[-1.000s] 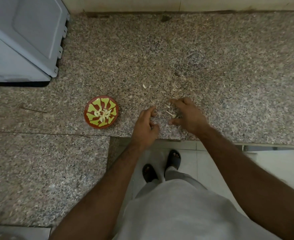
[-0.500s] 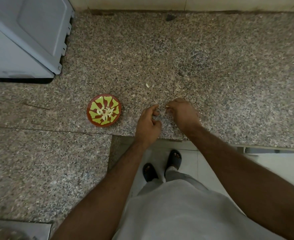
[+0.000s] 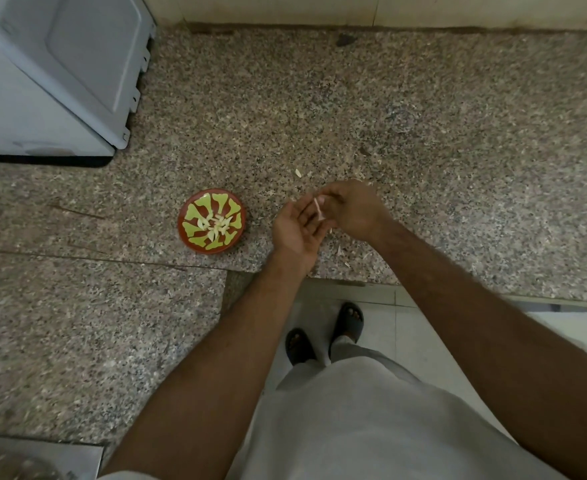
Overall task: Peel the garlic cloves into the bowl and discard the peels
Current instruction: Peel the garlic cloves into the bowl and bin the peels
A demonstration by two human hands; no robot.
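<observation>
A thin, pale sliver of garlic peel (image 3: 318,210) is pinched at the fingertips of the right hand (image 3: 352,211), just above the upturned palm of the left hand (image 3: 297,230). The left hand is held with its fingers loosely extended and slightly cupped beneath the sliver; whether anything else lies in that palm cannot be told. The two hands are held close together, touching or nearly so, over the near edge of the speckled granite worktop (image 3: 423,133). A small round bowl (image 3: 212,220), red-brown with a yellow-green pattern, is set on the worktop just to the left of the left hand, apart from it. Several pale peeled garlic cloves (image 3: 216,225) are gathered in the middle of the bowl. A single pale scrap (image 3: 298,172) is seen on the stone beyond the hands, and smaller flecks of peel (image 3: 339,251) are scattered near the worktop's edge below the right hand. A grey-white appliance (image 3: 53,74) is placed at the far left corner of the worktop, against the pale wall (image 3: 354,10). Below the worktop edge, a pale tiled floor (image 3: 406,334) is visible, on which two feet in dark sandals (image 3: 349,322) are planted. A light grey garment (image 3: 354,427) fills the lower foreground.
</observation>
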